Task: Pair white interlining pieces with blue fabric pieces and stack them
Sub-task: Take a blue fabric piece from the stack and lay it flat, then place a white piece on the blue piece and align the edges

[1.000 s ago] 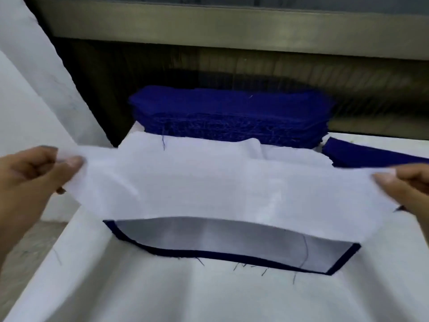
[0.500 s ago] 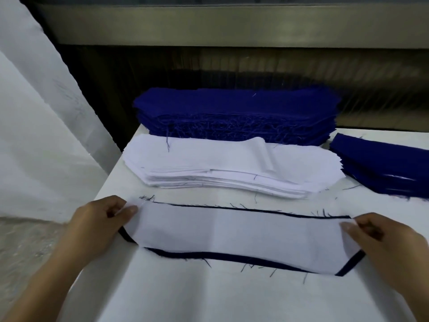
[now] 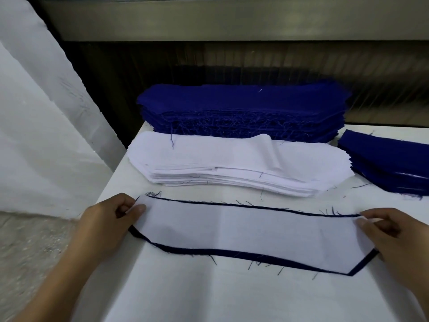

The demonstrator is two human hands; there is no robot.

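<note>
Pinching the white interlining piece (image 3: 250, 231) at its short ends, left hand (image 3: 106, 226) at nine o'clock, right hand (image 3: 390, 240) at three, I have it flat on the blue fabric piece (image 3: 190, 250), long axis spanning hand to hand; the interlining stack (image 3: 232, 163) sits at twelve, blue stack (image 3: 243, 105) beyond.

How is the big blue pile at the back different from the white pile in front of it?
The big blue pile is taller than the white pile. The big blue pile's front edge is fuzzy with loose threads; the white pile's edges look cleaner. The white pile's top piece has a raised fold; the big blue pile's top lies flat. Both are stacks of long pieces on the table.
</note>
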